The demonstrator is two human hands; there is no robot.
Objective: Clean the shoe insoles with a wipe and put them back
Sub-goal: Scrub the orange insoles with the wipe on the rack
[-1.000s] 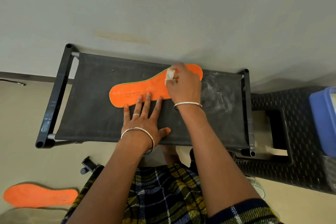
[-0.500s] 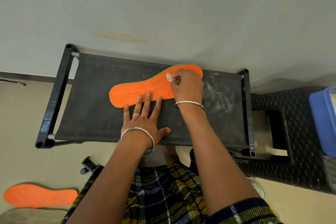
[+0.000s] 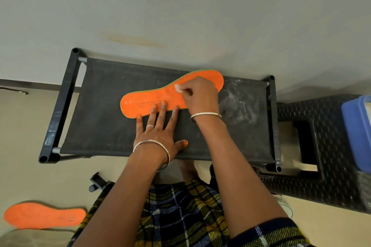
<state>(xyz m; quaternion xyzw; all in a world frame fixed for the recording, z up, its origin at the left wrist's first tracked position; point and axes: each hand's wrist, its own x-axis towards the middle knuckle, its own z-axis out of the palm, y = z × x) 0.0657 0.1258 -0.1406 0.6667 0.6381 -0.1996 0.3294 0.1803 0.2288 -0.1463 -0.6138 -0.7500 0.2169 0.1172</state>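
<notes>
Two insoles counted. On the single black fabric-topped rack (image 3: 104,116), one flat orange foam insole (image 3: 158,98), wide end to the right. Down on the beige floor (image 3: 24,146) at lower left, well apart, the second orange insole (image 3: 44,214). Curled right hand (image 3: 200,96) pinching one small white wipe (image 3: 178,88) against the racked insole's middle. Flat left hand (image 3: 158,132), fingers spread, fingertips pressing that insole's near edge, thumb on the fabric.

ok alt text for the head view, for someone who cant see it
A person's right hand pinches a small white wipe against an orange insole on a black fabric-topped stand, while the left hand lies flat with fingertips on the insole's near edge. A second orange insole lies on the floor at lower left.
</notes>
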